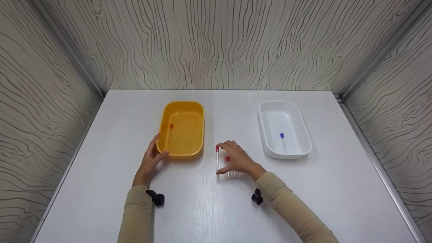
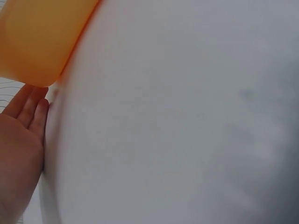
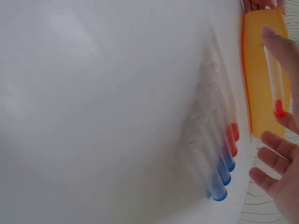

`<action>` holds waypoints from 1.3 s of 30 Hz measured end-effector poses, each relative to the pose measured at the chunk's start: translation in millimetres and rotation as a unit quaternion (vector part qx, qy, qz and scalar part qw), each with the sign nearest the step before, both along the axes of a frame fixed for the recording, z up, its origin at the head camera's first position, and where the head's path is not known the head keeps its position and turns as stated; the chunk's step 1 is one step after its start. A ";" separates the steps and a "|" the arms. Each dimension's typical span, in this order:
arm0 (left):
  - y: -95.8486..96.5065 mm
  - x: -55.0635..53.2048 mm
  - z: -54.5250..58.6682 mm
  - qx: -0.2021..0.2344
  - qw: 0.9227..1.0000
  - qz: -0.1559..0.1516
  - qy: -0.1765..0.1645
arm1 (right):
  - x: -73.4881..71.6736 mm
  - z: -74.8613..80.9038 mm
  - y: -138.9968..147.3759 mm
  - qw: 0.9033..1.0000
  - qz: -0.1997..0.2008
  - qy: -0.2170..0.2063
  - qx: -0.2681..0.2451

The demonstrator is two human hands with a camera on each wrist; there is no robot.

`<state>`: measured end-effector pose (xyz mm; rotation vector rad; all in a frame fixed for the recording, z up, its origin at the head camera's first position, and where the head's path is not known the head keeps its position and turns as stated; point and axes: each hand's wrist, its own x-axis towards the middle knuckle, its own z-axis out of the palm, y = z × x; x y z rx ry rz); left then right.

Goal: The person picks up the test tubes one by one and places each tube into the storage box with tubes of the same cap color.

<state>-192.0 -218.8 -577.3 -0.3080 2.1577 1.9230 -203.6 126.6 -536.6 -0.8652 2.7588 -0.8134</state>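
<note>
My right hand (image 1: 239,158) pinches a clear test tube with a red cap (image 1: 217,158) lengthwise, index finger at the cap and thumb at the other end. In the right wrist view this tube (image 3: 274,79) shows against the yellow tray, the other fingers spread apart. Under that hand lies a row of several more tubes (image 3: 208,126), with red and blue caps. At the near left corner of the yellow tray (image 1: 179,156), my left hand (image 1: 150,163) holds its side, thumb at the front rim and fingers along the left. A red-capped tube (image 1: 171,126) lies inside the tray.
A white tray (image 1: 266,148) stands to the right, holding a tube with a blue cap (image 1: 282,135). Patterned panels (image 1: 216,44) close off the back and both sides of the white table (image 1: 189,216). Each wrist carries a small black device (image 1: 158,199).
</note>
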 end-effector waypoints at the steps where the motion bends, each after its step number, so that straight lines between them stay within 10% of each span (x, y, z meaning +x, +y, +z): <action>1: 0.0 0.1 -0.1 -0.004 1.000 0.000 0.002 | -1.3 2.6 -1.8 1.000 -0.004 -0.009 -0.009; 25: 0.1 0.6 -2.0 0.012 1.000 -0.004 0.020 | -34.6 15.0 -45.4 0.980 -0.040 -0.119 -0.155; 39: 0.1 1.7 -3.7 0.005 1.000 0.002 0.012 | -49.3 9.1 -62.7 0.973 -0.060 -0.165 -0.152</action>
